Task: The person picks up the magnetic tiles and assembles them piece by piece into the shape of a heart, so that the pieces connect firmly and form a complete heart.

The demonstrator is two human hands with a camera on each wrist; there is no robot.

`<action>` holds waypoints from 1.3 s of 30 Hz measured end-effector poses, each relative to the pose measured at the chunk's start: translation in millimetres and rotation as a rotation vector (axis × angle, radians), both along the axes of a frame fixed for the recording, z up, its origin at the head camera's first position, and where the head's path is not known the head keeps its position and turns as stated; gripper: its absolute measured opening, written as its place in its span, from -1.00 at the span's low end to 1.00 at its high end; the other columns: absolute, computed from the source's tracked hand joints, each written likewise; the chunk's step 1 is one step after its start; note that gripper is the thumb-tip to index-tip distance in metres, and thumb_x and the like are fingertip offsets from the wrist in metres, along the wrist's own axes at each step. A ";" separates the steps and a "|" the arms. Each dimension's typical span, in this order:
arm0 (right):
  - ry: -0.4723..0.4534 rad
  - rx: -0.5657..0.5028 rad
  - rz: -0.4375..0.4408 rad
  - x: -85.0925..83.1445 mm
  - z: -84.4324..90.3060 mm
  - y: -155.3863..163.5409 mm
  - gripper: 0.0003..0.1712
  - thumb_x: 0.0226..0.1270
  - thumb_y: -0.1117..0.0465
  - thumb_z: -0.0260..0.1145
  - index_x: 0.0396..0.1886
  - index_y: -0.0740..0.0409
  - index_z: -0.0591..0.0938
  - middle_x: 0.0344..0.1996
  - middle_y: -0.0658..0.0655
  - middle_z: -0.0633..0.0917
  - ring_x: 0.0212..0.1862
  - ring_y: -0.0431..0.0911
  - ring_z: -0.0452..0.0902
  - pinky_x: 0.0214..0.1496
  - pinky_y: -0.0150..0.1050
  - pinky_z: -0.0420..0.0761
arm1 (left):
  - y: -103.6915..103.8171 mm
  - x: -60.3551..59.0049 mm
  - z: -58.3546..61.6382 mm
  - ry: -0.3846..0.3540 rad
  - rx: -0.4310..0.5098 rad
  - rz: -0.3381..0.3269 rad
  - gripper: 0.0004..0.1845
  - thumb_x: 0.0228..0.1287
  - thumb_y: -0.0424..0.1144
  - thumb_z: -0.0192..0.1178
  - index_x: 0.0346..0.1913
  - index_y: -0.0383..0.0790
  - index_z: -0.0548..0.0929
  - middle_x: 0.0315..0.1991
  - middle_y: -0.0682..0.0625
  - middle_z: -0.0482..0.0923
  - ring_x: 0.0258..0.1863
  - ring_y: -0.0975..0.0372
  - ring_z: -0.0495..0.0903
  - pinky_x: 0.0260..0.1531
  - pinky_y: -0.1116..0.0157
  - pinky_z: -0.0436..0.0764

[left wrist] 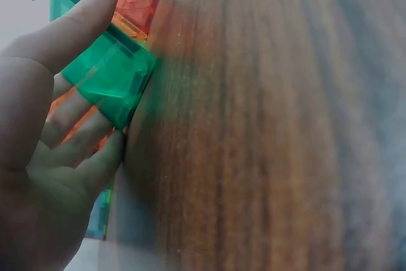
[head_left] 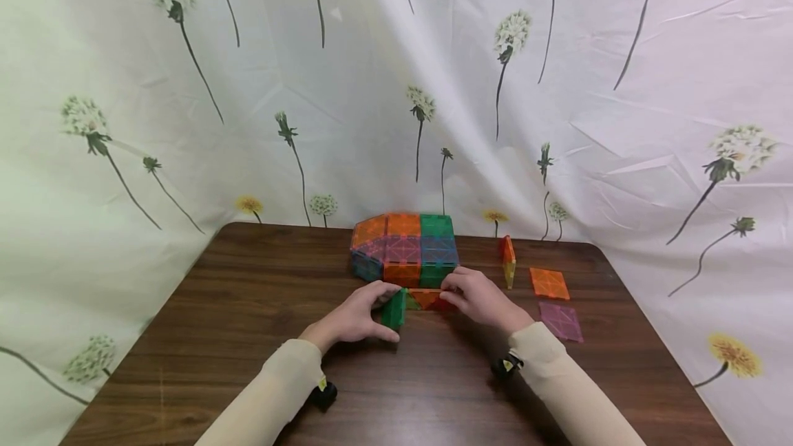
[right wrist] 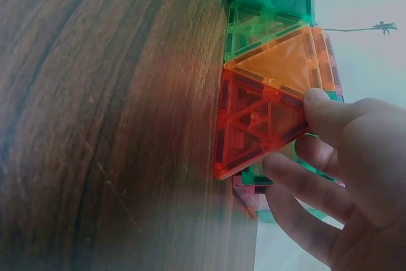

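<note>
My left hand (head_left: 356,313) holds a green magnetic tile (head_left: 394,310) upright, thumb on one face and fingers behind it. In the right wrist view this green tile stands at the end of an upright row of triangular tiles: a green triangle (right wrist: 257,30), an orange triangle (right wrist: 279,61) and a red triangle (right wrist: 257,122). The right hand (head_left: 480,296) pinches the red triangle near its top corner, beside the orange one. Just behind the row sits a built block of magnetic tiles (head_left: 403,250) in orange, purple, blue and green.
To the right, an orange square tile (head_left: 549,283) and a purple square tile (head_left: 560,322) lie flat on the brown wooden table (head_left: 260,308). A red and yellow piece (head_left: 508,261) stands upright near them. Behind the table hangs a dandelion-print cloth (head_left: 372,122).
</note>
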State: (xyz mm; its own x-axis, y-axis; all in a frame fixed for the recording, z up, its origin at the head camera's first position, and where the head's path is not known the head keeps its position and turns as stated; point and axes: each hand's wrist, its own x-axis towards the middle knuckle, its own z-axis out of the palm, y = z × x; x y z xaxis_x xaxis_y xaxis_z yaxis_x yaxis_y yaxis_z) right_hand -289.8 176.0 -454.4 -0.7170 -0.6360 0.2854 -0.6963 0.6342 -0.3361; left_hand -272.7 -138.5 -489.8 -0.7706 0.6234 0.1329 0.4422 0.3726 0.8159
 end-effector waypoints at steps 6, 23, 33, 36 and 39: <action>0.033 -0.094 -0.029 0.3 0.6 11.3 -0.93 0.50 0.17 0.42 -0.16 0.04 0.77 -0.28 -0.09 0.68 -0.31 -0.27 0.52 -0.27 -0.33 0.65 | 0.6 -0.7 -1.3 -0.020 -0.005 -0.001 -0.18 0.13 -0.12 0.64 0.43 -0.09 0.48 0.22 0.04 0.54 0.22 0.13 0.55 0.32 -0.01 0.53; 0.075 -0.175 -0.718 -23.4 17.0 88.0 -0.61 0.53 0.06 0.33 0.01 0.35 0.65 -0.13 0.34 0.65 -0.08 0.23 0.57 -0.05 0.17 0.59 | 0.6 -1.9 -2.1 -0.080 0.025 -0.021 -0.20 0.10 -0.14 0.65 0.39 -0.11 0.48 0.21 0.03 0.53 0.20 0.17 0.53 0.35 0.06 0.51; -0.034 -0.102 -0.786 -34.7 1.5 92.2 -0.56 0.52 0.00 0.35 -0.17 0.37 0.68 -0.33 0.31 0.74 -0.31 0.14 0.63 -0.22 0.06 0.65 | 1.4 0.2 -2.8 -0.087 0.021 -0.020 -0.20 0.12 -0.15 0.64 0.39 -0.12 0.46 0.23 0.01 0.52 0.21 0.14 0.52 0.34 0.04 0.51; -0.005 -0.118 -0.811 -36.8 0.2 90.5 -0.66 0.51 0.07 0.34 -0.29 0.31 0.69 -0.40 0.27 0.74 -0.40 0.11 0.61 -0.34 0.02 0.62 | 2.2 0.4 -1.4 -0.081 0.029 -0.022 -0.21 0.14 -0.17 0.63 0.38 -0.15 0.47 0.23 -0.04 0.51 0.22 0.10 0.52 0.34 0.00 0.50; 0.023 -0.126 -0.821 -38.5 0.9 88.7 -0.70 0.51 0.13 0.33 -0.33 0.31 0.69 -0.42 0.28 0.74 -0.42 0.14 0.62 -0.37 0.05 0.62 | 1.8 0.2 -1.3 -0.081 0.032 -0.022 -0.22 0.14 -0.19 0.63 0.38 -0.17 0.46 0.24 -0.06 0.51 0.23 0.08 0.51 0.35 -0.02 0.49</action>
